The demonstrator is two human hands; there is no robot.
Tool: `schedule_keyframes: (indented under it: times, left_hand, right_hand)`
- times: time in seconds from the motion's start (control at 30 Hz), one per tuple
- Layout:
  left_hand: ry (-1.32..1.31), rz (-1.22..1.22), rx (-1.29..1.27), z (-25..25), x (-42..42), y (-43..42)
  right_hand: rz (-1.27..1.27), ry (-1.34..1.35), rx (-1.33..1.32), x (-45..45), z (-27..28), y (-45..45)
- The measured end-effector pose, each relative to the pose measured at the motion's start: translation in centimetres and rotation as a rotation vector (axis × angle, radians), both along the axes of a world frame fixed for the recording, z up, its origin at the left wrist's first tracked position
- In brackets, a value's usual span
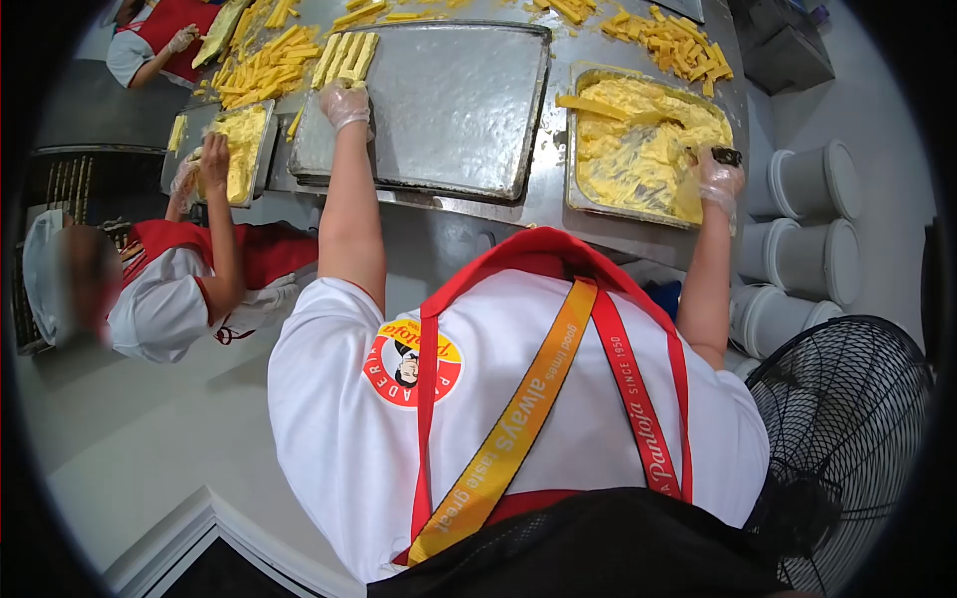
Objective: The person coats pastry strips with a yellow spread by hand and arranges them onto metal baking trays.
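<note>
My left hand (346, 105), in a clear plastic glove, touches the near end of a row of coated yellow sticks (345, 58) at the left of a metal tray (449, 110). Its fingers look bent, partly hidden. My right hand (720, 177), also gloved, is closed on a dark-handled tool (727, 156) at the right side of a metal pan (638, 207). Pale yellow cream (638, 159) fills the pan, and the tool's far end is not clearly visible. A yellow stick (592, 107) lies across the pan's left rim.
Piles of yellow sticks (269, 70) lie at the back left and more (673, 45) at the back right. On the left a co-worker (169, 269) works over another pan (261, 149); another person stands beyond. White buckets (837, 179) and a black fan (847, 419) are at the right.
</note>
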State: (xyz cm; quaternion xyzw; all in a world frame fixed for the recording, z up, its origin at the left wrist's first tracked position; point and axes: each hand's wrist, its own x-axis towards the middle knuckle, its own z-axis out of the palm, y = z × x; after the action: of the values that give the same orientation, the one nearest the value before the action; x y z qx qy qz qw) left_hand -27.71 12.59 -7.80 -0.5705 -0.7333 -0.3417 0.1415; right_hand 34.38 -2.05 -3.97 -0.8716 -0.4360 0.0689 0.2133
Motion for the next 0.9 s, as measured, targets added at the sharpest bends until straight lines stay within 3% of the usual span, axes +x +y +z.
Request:
schedule_keyframes:
  times: [0.1,0.13,0.17,0.2,0.27,0.3,0.33,0.37,0.4,0.43,0.5,0.6,0.67,0.7,0.77,0.87,0.9]
  left_hand:
    - [-0.039,0.102,-0.035,-1.5,0.1,-0.3]
    - [0.049,0.124,-0.034,-0.9,1.7,-1.1]
    - [0.137,0.144,-0.034,1.1,4.8,-2.7]
    - [0.226,0.162,-0.035,3.0,8.0,-4.0]
    - [0.22,-0.359,0.189,5.2,13.8,-5.0]
    - [-0.028,-0.524,-0.021,7.9,17.8,-6.8]
    - [-0.277,-0.677,-0.236,9.7,21.4,-8.2]
    - [-0.401,-0.855,-0.196,8.4,23.6,-7.8]
    - [-0.458,-0.849,-0.406,10.9,25.8,-9.2]
    - [-0.212,-0.886,-0.306,8.5,27.5,-8.2]
    - [-0.276,-0.924,-0.424,3.6,28.8,-5.6]
    - [-0.171,-0.954,-0.337,4.2,29.9,-6.1]
    - [-0.238,-0.98,-0.322,3.6,29.9,-5.9]
    - [-0.272,-0.991,-0.316,3.4,29.8,-5.8]
    - [-0.355,-0.959,-0.264,4.1,30.1,-6.4]
    - [-0.432,-0.89,-0.195,5.5,30.7,-6.2]
    - [-0.464,-0.88,-0.183,6.4,30.9,-5.9]
  right_hand:
    - [0.134,0.016,0.289,-2.3,-0.7,-1.3]
    - [0.36,0.258,0.49,-5.3,1.9,-2.7]
    - [0.51,0.174,0.499,-6.5,2.5,-3.1]
    - [0.585,0.332,0.427,-7.5,2.7,-3.5]
    - [0.667,0.563,0.217,-8.4,3.8,-4.0]
    - [0.684,0.734,0.112,-8.1,3.2,-3.3]
    - [0.606,0.66,0.052,-7.2,2.9,-2.3]
    - [0.531,0.584,-0.004,-5.5,2.7,-1.0]
    - [0.456,0.509,-0.061,-3.9,2.6,0.4]
    - [0.18,0.396,-0.185,-2.7,2.5,1.6]
    - [0.275,0.105,0.258,-1.8,2.1,2.0]
    - [0.501,0.022,0.237,-6.2,3.3,0.4]
    - [0.901,0.333,0.201,-8.9,3.9,-1.5]
    - [0.938,0.428,0.139,-10.4,3.6,-2.0]
    - [0.861,0.631,0.121,-10.7,1.6,-1.0]
    - [0.519,0.824,0.237,-8.4,0.9,1.6]
    - [0.523,0.707,0.32,-7.9,1.2,1.8]
